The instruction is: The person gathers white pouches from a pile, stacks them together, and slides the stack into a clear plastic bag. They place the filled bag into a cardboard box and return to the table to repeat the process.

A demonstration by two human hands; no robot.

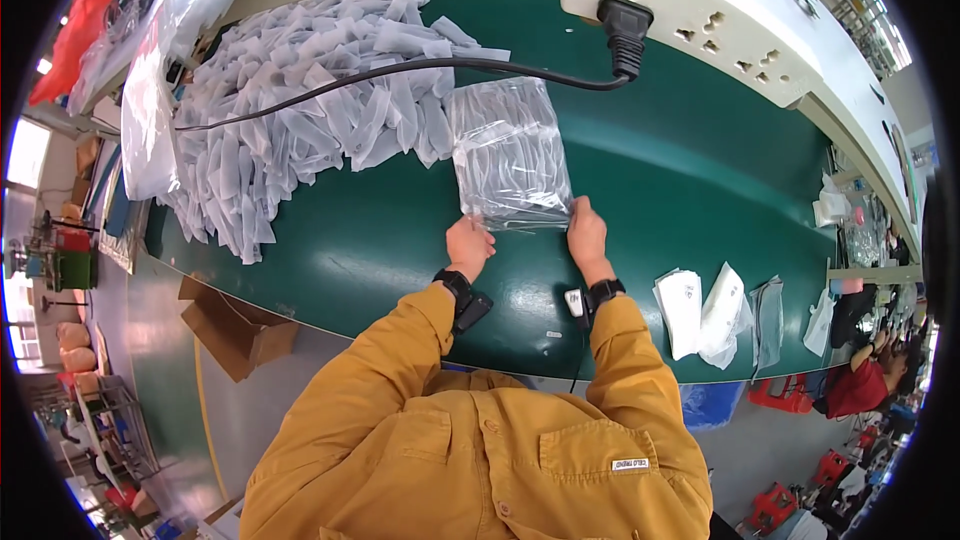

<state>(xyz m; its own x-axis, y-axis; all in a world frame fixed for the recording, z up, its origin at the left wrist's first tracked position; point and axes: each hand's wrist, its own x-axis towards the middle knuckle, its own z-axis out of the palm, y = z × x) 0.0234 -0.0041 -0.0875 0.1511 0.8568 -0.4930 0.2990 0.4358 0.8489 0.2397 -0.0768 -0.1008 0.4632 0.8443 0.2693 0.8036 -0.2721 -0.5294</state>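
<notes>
A clear plastic bag lies flat on the green table, filled with a row of small frosted packets. My left hand is closed at the bag's near left corner, fingers curled at its edge. At the near right corner, my right hand pinches the bag's edge. Just left of the bag spreads a large heap of frosted white plastic packets, some touching it. What is inside the packets cannot be made out.
A black power cable runs over the heap to a plug in a white power strip. Stacks of white bags lie at the right of the green table. An open cardboard box stands below its left edge.
</notes>
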